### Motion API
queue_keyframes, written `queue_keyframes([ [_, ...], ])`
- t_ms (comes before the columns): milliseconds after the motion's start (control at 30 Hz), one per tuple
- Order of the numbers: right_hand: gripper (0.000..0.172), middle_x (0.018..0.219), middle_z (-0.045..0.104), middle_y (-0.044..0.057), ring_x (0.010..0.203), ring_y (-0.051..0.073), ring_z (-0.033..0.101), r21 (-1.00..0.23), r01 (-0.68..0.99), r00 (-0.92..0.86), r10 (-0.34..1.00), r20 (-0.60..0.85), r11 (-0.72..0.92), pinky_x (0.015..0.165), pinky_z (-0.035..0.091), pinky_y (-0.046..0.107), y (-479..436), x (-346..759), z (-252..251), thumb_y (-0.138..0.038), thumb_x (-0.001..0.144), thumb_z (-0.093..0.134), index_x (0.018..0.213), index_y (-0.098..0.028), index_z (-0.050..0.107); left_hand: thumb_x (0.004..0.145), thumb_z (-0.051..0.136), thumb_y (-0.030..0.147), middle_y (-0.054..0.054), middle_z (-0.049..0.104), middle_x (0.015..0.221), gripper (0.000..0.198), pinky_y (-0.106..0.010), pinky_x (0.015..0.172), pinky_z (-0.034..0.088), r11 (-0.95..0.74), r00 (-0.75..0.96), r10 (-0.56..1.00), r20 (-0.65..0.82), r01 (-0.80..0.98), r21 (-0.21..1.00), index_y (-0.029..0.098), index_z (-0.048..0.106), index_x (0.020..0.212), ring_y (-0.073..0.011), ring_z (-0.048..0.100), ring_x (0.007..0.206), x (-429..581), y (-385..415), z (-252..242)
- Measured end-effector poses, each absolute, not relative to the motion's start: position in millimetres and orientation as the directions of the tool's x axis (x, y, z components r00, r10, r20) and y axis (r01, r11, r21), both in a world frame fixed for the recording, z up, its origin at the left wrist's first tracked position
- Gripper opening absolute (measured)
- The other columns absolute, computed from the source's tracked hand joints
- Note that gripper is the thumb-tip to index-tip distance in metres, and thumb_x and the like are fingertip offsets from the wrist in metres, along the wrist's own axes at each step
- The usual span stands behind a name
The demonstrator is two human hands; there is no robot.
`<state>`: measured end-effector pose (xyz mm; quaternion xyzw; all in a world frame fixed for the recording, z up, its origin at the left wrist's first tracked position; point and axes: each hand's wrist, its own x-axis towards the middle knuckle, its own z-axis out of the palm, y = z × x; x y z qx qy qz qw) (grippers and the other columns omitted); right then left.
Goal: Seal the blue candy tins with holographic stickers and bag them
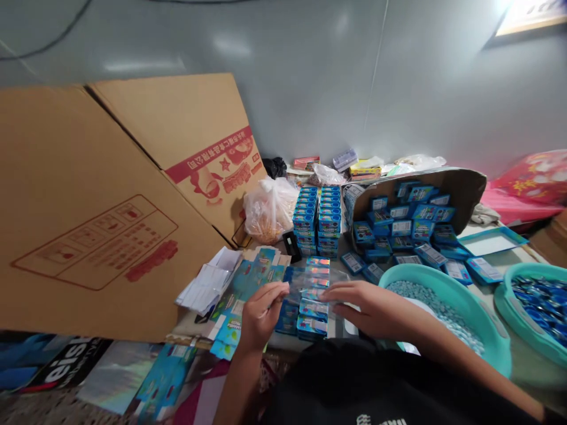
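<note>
My left hand [262,311] is closed, thumb against fingertips, on a sheet of clear plastic film [303,280]. The film stretches to the right, over a row of small blue boxes [313,308] lying in front of me. My right hand [361,300] reaches in from the right with its fingers stretched out, their tips touching the film above the boxes. Whether they pinch it I cannot tell. Behind the row stand two tall stacks of blue boxes [328,221].
Flattened printed cartons [259,274] and white papers [210,277] lie left, beside a large cardboard box [133,195]. At right, a tipped carton [469,183] spills blue boxes. Turquoise basins hold pale pellets [443,310] and shiny blue pieces [543,301]. A plastic bag [270,206] stands behind.
</note>
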<state>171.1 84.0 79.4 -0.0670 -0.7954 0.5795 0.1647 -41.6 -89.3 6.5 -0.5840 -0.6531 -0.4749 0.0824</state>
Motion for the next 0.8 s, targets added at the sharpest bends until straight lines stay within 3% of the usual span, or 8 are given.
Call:
queue_keyframes([
  [133,0.026,0.110,0.074,0.007,0.103,0.022,0.069,-0.809,-0.172,-0.834,0.354,0.424,0.563,0.090,0.055,0.036,86.3,180.0,82.0,-0.023,0.095,0.053,0.111,-0.025,0.073,0.091,0.060,0.014,-0.004,0.075,0.094,0.014,-0.027,0.083,0.057,-0.060,-0.388,0.621,0.680,0.842,0.536,0.019,0.073,0.095,-0.0147,0.071,0.089,-38.2,-95.1,3.7],
  [333,0.016,0.111,0.070,0.009,0.105,0.024,0.064,-0.844,-0.079,-0.632,0.628,0.454,0.530,0.093,0.051,0.041,95.1,174.2,27.1,-0.029,0.090,0.061,0.100,-0.026,0.073,0.092,0.059,0.020,-0.005,0.075,0.092,0.014,-0.027,0.081,0.057,0.031,-0.400,0.609,0.685,0.875,0.484,0.018,0.073,0.095,-0.0152,0.071,0.086,-43.2,-108.2,10.1],
  [433,0.022,0.111,0.065,0.008,0.104,0.025,0.061,-0.973,-0.027,-0.484,0.848,0.215,0.231,0.092,0.050,0.042,95.1,172.2,-11.8,-0.034,0.085,0.064,0.104,-0.025,0.066,0.093,0.058,0.022,-0.007,0.075,0.092,0.015,-0.028,0.081,0.057,0.082,-0.415,0.605,0.680,0.881,0.466,0.017,0.073,0.095,-0.0158,0.071,0.087,-49.4,-118.4,9.8],
  [500,0.028,0.104,0.064,0.005,0.095,0.022,0.062,-0.981,0.032,-0.430,0.883,-0.186,-0.191,0.087,0.051,0.039,92.4,173.6,-39.0,-0.033,0.081,0.066,0.108,-0.026,0.060,0.094,0.057,0.023,-0.008,0.075,0.092,0.017,-0.029,0.082,0.057,0.136,-0.442,0.593,0.673,0.879,0.457,0.017,0.072,0.095,-0.0162,0.071,0.087,-53.6,-126.1,7.4],
  [567,0.027,0.094,0.064,0.002,0.083,0.018,0.063,-0.759,0.132,-0.453,0.642,-0.619,-0.638,0.082,0.051,0.037,85.8,176.8,-64.0,-0.029,0.081,0.064,0.106,-0.026,0.056,0.094,0.058,0.023,-0.008,0.075,0.091,0.016,-0.030,0.083,0.057,0.181,-0.451,0.580,0.679,0.883,0.432,0.017,0.073,0.095,-0.0163,0.071,0.086,-57.7,-133.6,4.7],
  [633,0.015,0.085,0.064,0.004,0.074,0.019,0.066,-0.451,0.256,-0.481,0.292,-0.826,-0.855,0.078,0.052,0.039,75.1,179.5,-84.6,-0.028,0.086,0.056,0.100,-0.021,0.055,0.092,0.059,0.022,-0.007,0.075,0.091,0.015,-0.029,0.084,0.057,0.205,-0.440,0.580,0.686,0.893,0.400,0.017,0.073,0.094,-0.0165,0.071,0.085,-62.1,-140.1,2.9],
  [700,0.020,0.081,0.065,0.010,0.073,0.023,0.069,-0.227,0.335,-0.486,0.039,-0.873,-0.914,0.075,0.053,0.041,62.3,179.6,-100.0,-0.034,0.093,0.046,0.094,-0.016,0.055,0.091,0.061,0.020,-0.007,0.076,0.092,0.013,-0.029,0.084,0.056,0.211,-0.422,0.597,0.682,0.903,0.374,0.017,0.073,0.094,-0.0165,0.071,0.085,-67.6,-145.4,2.1],
  [800,0.047,0.084,0.067,0.018,0.081,0.026,0.072,-0.011,0.304,-0.498,-0.149,-0.855,-0.953,0.071,0.056,0.035,45.0,175.7,-115.7,-0.054,0.099,0.033,0.093,-0.013,0.054,0.090,0.062,0.016,-0.007,0.075,0.093,0.013,-0.027,0.085,0.056,0.221,-0.402,0.615,0.679,0.914,0.341,0.016,0.073,0.096,-0.0163,0.071,0.085,-79.7,-151.3,0.5],
])
